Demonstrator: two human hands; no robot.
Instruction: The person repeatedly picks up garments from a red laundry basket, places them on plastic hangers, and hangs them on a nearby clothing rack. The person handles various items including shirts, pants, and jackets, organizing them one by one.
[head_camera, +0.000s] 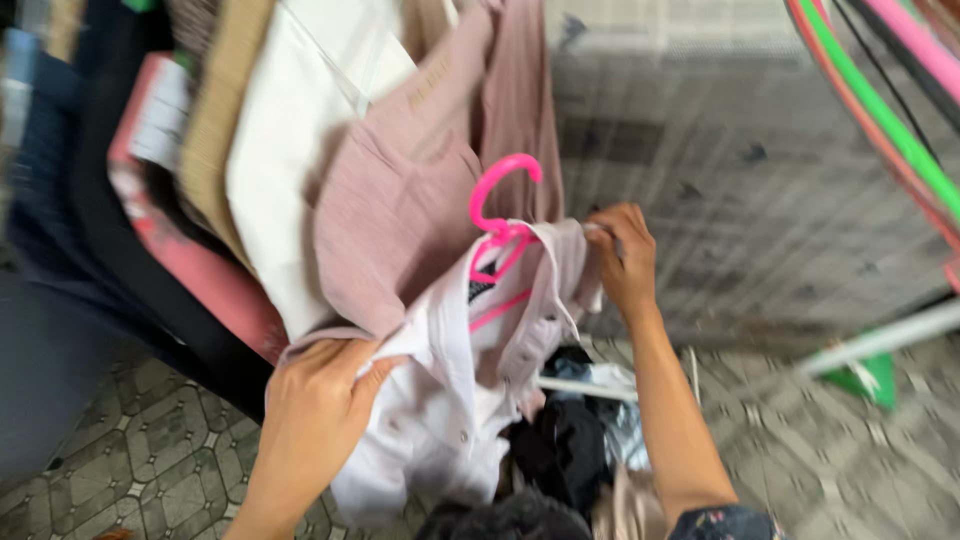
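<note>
Your left hand (315, 405) fingers pinch the shoulder of the pale pink shirt (455, 400) on its pink hanger (497, 215); your right hand (622, 258) grips the other shoulder. Hung clothes (300, 150) crowd the left and behind; a heap of dark garments (570, 450) sits below. Open patterned tile floor (130, 440) lies lower left, a mesh wall (720, 150) to the right.

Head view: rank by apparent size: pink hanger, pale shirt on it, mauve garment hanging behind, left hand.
1. mauve garment, though partly hidden
2. pale shirt
3. left hand, nearer the camera, so it looks inflated
4. pink hanger, partly inside the shirt; close to the hand, unsure
</note>
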